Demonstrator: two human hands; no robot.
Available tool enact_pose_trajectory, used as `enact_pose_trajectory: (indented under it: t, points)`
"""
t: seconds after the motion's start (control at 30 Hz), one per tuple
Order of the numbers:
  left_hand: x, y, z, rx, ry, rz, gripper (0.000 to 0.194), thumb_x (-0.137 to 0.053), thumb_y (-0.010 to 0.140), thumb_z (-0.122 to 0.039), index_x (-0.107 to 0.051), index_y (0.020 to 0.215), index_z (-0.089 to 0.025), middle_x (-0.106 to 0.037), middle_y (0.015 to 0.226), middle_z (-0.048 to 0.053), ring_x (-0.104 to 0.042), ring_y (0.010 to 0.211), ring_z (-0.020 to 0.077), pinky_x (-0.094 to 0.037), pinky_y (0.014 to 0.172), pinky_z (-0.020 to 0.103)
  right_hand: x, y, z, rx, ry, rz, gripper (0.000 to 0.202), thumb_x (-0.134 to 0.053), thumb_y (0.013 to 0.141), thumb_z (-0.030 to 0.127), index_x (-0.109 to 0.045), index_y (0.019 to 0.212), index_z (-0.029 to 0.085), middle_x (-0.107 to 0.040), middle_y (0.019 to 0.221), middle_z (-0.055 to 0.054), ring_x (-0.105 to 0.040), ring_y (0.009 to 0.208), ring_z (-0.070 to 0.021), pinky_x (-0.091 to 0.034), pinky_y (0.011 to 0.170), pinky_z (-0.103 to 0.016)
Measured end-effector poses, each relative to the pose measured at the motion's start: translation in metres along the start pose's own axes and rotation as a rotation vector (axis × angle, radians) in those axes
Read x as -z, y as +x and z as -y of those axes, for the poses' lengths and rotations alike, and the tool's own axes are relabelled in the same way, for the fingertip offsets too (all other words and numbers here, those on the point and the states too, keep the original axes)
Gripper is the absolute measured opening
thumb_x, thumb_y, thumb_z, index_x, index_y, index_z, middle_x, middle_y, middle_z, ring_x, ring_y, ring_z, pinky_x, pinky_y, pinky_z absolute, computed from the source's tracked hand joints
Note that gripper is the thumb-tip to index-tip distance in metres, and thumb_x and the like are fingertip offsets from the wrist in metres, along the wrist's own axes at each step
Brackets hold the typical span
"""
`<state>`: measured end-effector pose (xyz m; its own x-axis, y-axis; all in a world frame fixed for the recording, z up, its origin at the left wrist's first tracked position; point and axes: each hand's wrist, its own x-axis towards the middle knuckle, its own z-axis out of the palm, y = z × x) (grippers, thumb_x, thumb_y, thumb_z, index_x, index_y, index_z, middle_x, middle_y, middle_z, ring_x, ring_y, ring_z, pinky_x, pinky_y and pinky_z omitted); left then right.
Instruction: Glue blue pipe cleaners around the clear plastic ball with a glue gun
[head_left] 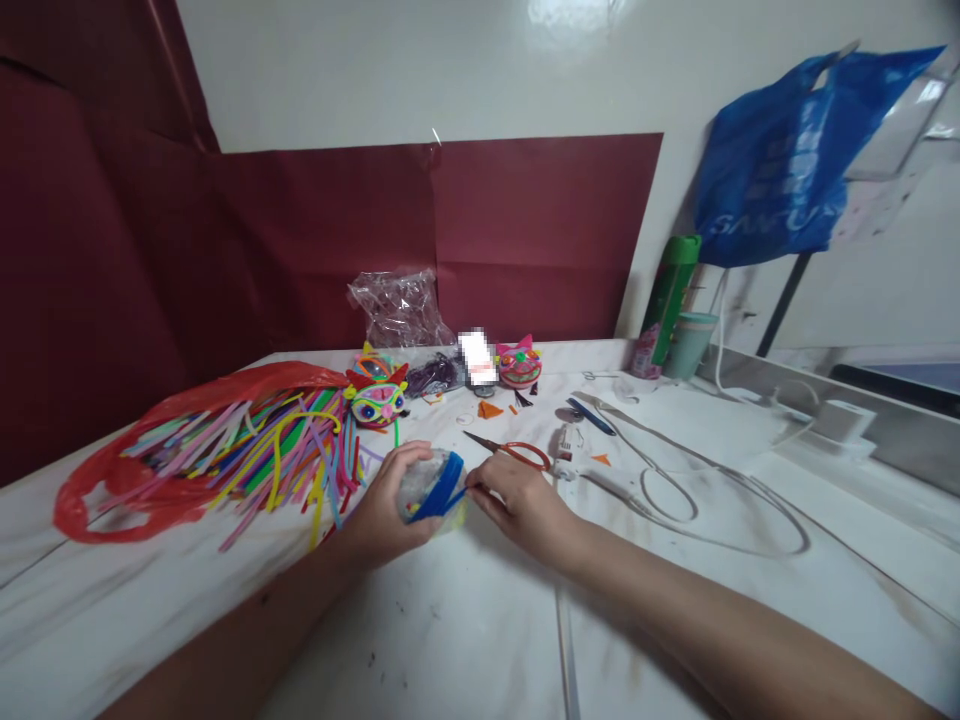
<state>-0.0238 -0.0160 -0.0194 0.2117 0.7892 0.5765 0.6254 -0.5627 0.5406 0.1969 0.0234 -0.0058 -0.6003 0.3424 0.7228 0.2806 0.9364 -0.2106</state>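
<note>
My left hand [394,505] is closed around a clear rounded plastic piece [418,485] with blue strips across it. A thin blue strip [457,495], apparently a pipe cleaner, runs from the piece to the pinched fingertips of my right hand [517,500]. Orange-handled scissors [525,453] lie just beyond my right hand, blades towards the left. Past my left hand, a colourful animal-face craft [377,398] sits by the pile of pipe cleaners [292,440]. The underside of the plastic piece is hidden by my left hand.
A red plastic bag [97,510] lies under the pipe cleaners. To the right are a white glue gun [607,485] with a looping cord, a blue pen-like tool [592,417] and orange scraps [490,410]. A pink face craft [519,362] and spray can [667,305] stand behind.
</note>
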Motion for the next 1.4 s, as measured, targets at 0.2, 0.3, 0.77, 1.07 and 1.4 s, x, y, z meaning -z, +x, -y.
enact_pose_trajectory:
  t: [0.2, 0.3, 0.77, 1.07, 1.4]
  points:
    - [0.001, 0.003, 0.0, 0.043, -0.013, 0.025, 0.064, -0.068, 0.063, -0.027, -0.042, 0.121, -0.02, -0.047, 0.131, 0.014, -0.042, 0.129, 0.0334, -0.032, 0.108, 0.05, -0.01, -0.004, -0.004, -0.054, 0.011, -0.011, 0.013, -0.048, 0.092, 0.018, -0.059, 0.085, 0.019, -0.065, 0.078, -0.007, -0.06, 0.075, -0.0199, -0.048, 0.068, -0.03]
    - [0.0, 0.004, 0.0, 0.035, -0.012, 0.022, 0.064, -0.069, 0.061, -0.028, -0.043, 0.12, -0.02, -0.048, 0.129, 0.014, -0.043, 0.127, 0.0334, -0.033, 0.107, 0.049, -0.012, -0.003, -0.004, -0.088, 0.035, -0.016, 0.012, -0.047, 0.092, 0.017, -0.057, 0.085, 0.019, -0.064, 0.078, -0.007, -0.06, 0.075, -0.0191, -0.047, 0.067, -0.029]
    - [0.0, 0.008, -0.019, 0.102, 0.071, 0.013, 0.056, -0.066, 0.063, -0.026, -0.043, 0.114, -0.021, -0.053, 0.121, 0.011, -0.049, 0.121, 0.0312, -0.037, 0.104, 0.046, -0.016, -0.004, 0.006, -0.135, 0.053, -0.02, 0.009, -0.052, 0.089, 0.015, -0.058, 0.084, 0.019, -0.063, 0.076, -0.005, -0.058, 0.072, -0.0171, -0.045, 0.064, -0.026]
    - [0.001, 0.008, -0.018, 0.075, 0.044, 0.017, 0.054, -0.065, 0.061, -0.022, -0.046, 0.111, -0.021, -0.053, 0.122, 0.011, -0.047, 0.122, 0.031, -0.037, 0.104, 0.046, -0.019, -0.003, 0.007, -0.416, 0.309, -0.082, 0.008, -0.059, 0.081, 0.012, -0.057, 0.078, 0.02, -0.062, 0.07, 0.001, -0.058, 0.064, -0.0135, -0.046, 0.061, -0.024]
    - [0.003, 0.009, -0.013, 0.064, -0.005, 0.049, 0.056, -0.067, 0.061, -0.026, -0.048, 0.113, -0.021, -0.053, 0.122, 0.012, -0.048, 0.121, 0.0313, -0.037, 0.104, 0.045, -0.018, -0.001, 0.009, -0.516, 0.421, -0.063, 0.007, -0.06, 0.078, 0.013, -0.057, 0.076, 0.018, -0.057, 0.065, 0.003, -0.052, 0.06, -0.0116, -0.043, 0.058, -0.022]
